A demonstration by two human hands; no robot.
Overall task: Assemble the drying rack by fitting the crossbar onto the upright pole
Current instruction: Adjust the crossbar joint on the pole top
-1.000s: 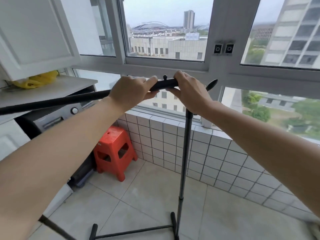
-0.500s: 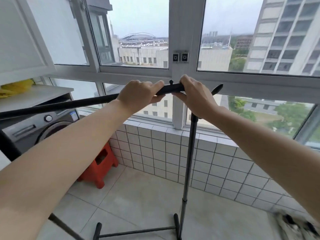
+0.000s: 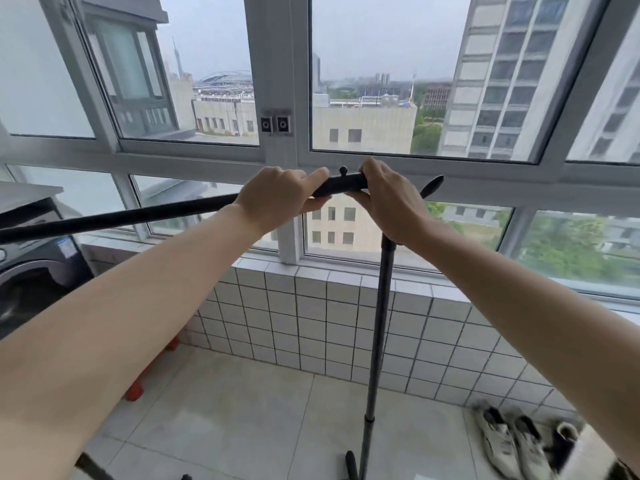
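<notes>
The black crossbar (image 3: 131,214) runs from the left edge up to the middle of the view, almost level. My left hand (image 3: 277,199) is closed around it. My right hand (image 3: 388,202) grips the crossbar where it meets the top of the grey upright pole (image 3: 379,323) and hides the joint. A small black knob (image 3: 343,169) stands up from the bar between my hands. A pointed black tip (image 3: 433,185) sticks out to the right of my right hand. The pole's foot (image 3: 351,464) rests on the tiled floor.
A washing machine (image 3: 31,268) stands at the left under a shelf. A red stool (image 3: 152,368) sits behind my left forearm. Several shoes (image 3: 512,441) lie on the floor at the lower right. A low tiled wall (image 3: 311,317) and windows close off the far side.
The view has swung right and up: the stool and washing machine slid left and shoes came into sight. Both hands keep the same grip on the crossbar at the pole top.
</notes>
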